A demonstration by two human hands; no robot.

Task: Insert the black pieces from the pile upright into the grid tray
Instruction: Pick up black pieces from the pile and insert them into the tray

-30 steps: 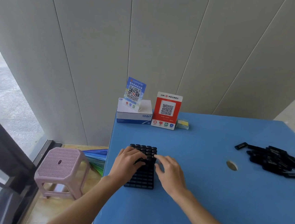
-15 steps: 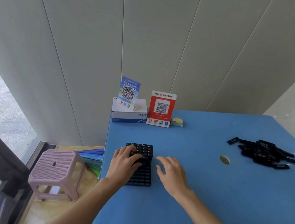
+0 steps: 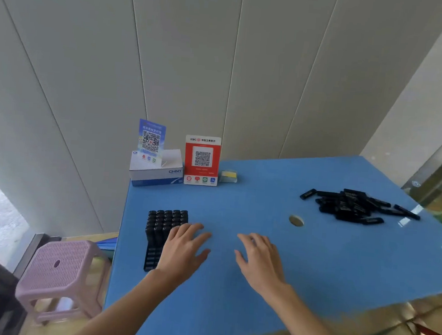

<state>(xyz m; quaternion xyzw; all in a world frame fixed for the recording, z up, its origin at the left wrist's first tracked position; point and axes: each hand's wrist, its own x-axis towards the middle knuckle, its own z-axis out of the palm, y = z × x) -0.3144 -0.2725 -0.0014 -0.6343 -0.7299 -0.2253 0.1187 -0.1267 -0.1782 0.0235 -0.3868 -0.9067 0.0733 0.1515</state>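
Hovering between placements: my left hand [image 3: 183, 249] and right hand [image 3: 257, 258] lie open, holding nothing; next I reach toward two o'clock for the heap of loose black plastic pieces [image 3: 355, 205], then back to the black plastic grid tray [image 3: 159, 231] at nine.

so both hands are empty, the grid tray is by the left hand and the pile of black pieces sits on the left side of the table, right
Not quite. The head view shows the pile of black pieces on the right side of the blue table, far from the grid tray. The rest holds: the left hand and right hand are both empty, and the tray is by the left hand.
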